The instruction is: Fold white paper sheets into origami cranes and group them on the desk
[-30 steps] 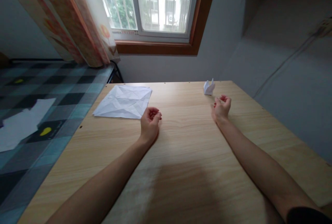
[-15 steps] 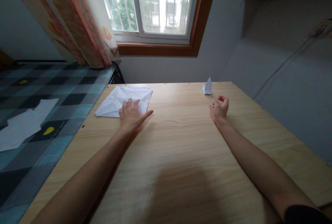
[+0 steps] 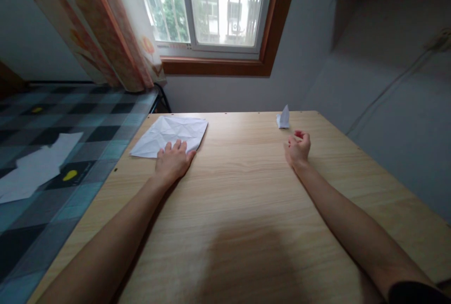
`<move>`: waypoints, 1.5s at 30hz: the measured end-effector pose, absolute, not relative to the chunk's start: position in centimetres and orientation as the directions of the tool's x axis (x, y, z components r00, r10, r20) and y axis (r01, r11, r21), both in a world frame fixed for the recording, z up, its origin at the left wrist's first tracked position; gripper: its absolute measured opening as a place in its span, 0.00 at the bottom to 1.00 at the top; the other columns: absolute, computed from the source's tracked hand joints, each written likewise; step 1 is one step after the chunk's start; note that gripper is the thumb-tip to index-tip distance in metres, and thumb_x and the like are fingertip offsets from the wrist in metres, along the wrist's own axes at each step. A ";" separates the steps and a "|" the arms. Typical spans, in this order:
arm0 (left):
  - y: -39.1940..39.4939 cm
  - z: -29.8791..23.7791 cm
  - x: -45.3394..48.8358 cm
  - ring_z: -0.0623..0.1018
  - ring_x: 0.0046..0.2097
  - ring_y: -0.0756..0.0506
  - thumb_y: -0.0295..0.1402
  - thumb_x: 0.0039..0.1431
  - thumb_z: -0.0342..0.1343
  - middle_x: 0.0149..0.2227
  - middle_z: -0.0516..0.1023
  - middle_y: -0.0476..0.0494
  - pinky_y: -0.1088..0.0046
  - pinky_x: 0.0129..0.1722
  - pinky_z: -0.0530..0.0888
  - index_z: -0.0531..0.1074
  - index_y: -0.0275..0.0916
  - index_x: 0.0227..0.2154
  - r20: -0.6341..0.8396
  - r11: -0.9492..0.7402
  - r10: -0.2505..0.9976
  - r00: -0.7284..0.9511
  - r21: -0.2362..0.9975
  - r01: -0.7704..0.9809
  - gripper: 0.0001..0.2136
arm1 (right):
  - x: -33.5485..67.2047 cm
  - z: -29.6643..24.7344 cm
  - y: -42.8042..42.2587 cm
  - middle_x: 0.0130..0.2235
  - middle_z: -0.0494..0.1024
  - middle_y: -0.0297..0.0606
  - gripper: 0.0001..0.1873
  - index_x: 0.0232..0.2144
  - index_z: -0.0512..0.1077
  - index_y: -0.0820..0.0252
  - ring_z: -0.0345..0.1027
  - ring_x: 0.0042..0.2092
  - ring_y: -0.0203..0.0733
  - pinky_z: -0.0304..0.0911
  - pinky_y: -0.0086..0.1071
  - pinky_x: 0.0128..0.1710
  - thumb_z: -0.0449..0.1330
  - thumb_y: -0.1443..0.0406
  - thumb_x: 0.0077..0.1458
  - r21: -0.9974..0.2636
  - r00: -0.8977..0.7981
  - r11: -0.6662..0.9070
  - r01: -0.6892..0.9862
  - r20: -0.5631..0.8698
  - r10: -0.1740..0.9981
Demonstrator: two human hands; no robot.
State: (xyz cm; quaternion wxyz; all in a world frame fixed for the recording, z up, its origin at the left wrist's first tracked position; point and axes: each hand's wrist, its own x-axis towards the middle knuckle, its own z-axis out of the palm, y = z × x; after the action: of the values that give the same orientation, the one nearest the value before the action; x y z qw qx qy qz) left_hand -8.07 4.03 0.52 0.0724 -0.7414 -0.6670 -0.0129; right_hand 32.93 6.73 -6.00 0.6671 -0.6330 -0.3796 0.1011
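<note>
A creased sheet of white paper (image 3: 165,132) lies flat at the back left of the wooden table (image 3: 225,186). My left hand (image 3: 173,160) is open, its fingertips resting on the paper's near edge. On the right side, my right hand (image 3: 298,148) rests on the tabletop with its fingers curled in; whether anything is inside them I cannot make out. Just behind it stands a small folded white paper piece (image 3: 283,118) with a pointed upright flap, apart from the hand.
Left of the table is a bed with a checked cover (image 3: 88,130), where loose white paper sheets (image 3: 38,167) lie. A window (image 3: 221,8) and a curtain (image 3: 116,27) are behind. A cable (image 3: 387,89) runs down the right wall.
My left hand has drawn slightly back and left, its fingers and thumb coming closer together at the paper's near edge. My right hand stays in place.
</note>
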 end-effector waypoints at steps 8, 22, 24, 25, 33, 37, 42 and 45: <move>3.7 0.6 -8.4 0.63 0.66 0.34 0.40 0.70 0.33 0.65 0.65 0.42 0.51 0.60 0.64 0.67 0.40 0.60 0.130 -0.039 0.991 0.034 0.034 0.999 0.25 | 32.1 -5.2 6.2 0.43 0.70 0.36 0.18 0.39 0.67 0.56 0.61 0.32 0.35 0.60 0.31 0.32 0.59 0.60 0.43 -0.945 0.723 0.158 0.286 0.320 0.612; 4.0 1.9 -12.2 0.65 0.65 0.36 0.44 0.59 0.47 0.66 0.63 0.39 0.58 0.60 0.65 0.66 0.39 0.60 0.017 -0.280 0.960 0.280 -0.009 0.960 0.28 | 31.6 -4.6 5.7 0.41 0.70 0.35 0.18 0.37 0.69 0.57 0.58 0.31 0.34 0.58 0.29 0.31 0.59 0.61 0.40 -0.952 0.714 0.157 0.265 0.303 0.632; 4.1 1.6 -12.7 0.64 0.66 0.36 0.48 0.60 0.47 0.67 0.62 0.38 0.58 0.61 0.65 0.67 0.39 0.60 0.030 -0.309 0.950 0.310 -0.025 0.951 0.28 | 31.5 -4.6 5.6 0.40 0.70 0.35 0.18 0.37 0.69 0.58 0.58 0.30 0.33 0.58 0.29 0.30 0.59 0.61 0.40 -0.953 0.713 0.155 0.262 0.299 0.635; 4.2 1.5 -12.9 0.65 0.65 0.36 0.49 0.61 0.46 0.66 0.63 0.38 0.58 0.60 0.65 0.68 0.39 0.59 0.046 -0.321 0.946 0.322 -0.035 0.947 0.28 | 31.5 -4.5 5.6 0.40 0.70 0.35 0.18 0.37 0.68 0.58 0.58 0.30 0.33 0.58 0.29 0.29 0.59 0.61 0.40 -0.953 0.712 0.154 0.260 0.297 0.636; 5.5 1.9 -13.9 0.74 0.57 0.36 0.45 0.63 0.43 0.59 0.72 0.36 0.60 0.55 0.69 0.72 0.41 0.54 0.029 -0.502 0.863 0.505 -0.081 0.861 0.23 | 30.9 -3.9 5.1 0.40 0.70 0.36 0.17 0.37 0.68 0.58 0.58 0.29 0.33 0.57 0.29 0.28 0.59 0.61 0.41 -0.954 0.708 0.160 0.252 0.294 0.642; 5.1 3.0 -13.9 0.75 0.56 0.38 0.38 0.59 0.46 0.57 0.73 0.38 0.63 0.55 0.70 0.72 0.41 0.52 -0.055 -0.548 0.836 0.545 -0.126 0.827 0.21 | 30.7 -3.7 4.9 0.40 0.70 0.37 0.17 0.37 0.68 0.58 0.57 0.29 0.33 0.56 0.29 0.27 0.59 0.61 0.41 -0.956 0.705 0.167 0.241 0.290 0.646; 5.7 3.0 -14.3 0.79 0.48 0.40 0.38 0.65 0.40 0.50 0.77 0.37 0.64 0.47 0.74 0.72 0.41 0.48 -0.061 -0.605 0.796 0.602 -0.114 0.788 0.18 | 30.8 -3.8 5.1 0.39 0.70 0.35 0.17 0.37 0.68 0.58 0.57 0.29 0.33 0.58 0.29 0.28 0.59 0.60 0.40 -0.956 0.704 0.165 0.241 0.289 0.648; 6.0 2.8 -14.8 0.79 0.45 0.40 0.42 0.64 0.45 0.47 0.78 0.38 0.65 0.45 0.75 0.73 0.42 0.46 -0.033 -0.624 0.781 0.624 -0.084 0.777 0.16 | 31.0 -4.0 5.2 0.39 0.70 0.34 0.17 0.37 0.68 0.57 0.58 0.29 0.33 0.58 0.29 0.28 0.59 0.60 0.41 -0.956 0.704 0.163 0.245 0.291 0.648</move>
State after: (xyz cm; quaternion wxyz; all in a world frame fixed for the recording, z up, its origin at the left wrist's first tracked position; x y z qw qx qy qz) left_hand -14.78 6.02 2.79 0.0310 -0.9005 -0.4325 0.0330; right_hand 31.00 5.18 -4.04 0.6752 -0.6294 -0.3545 0.1491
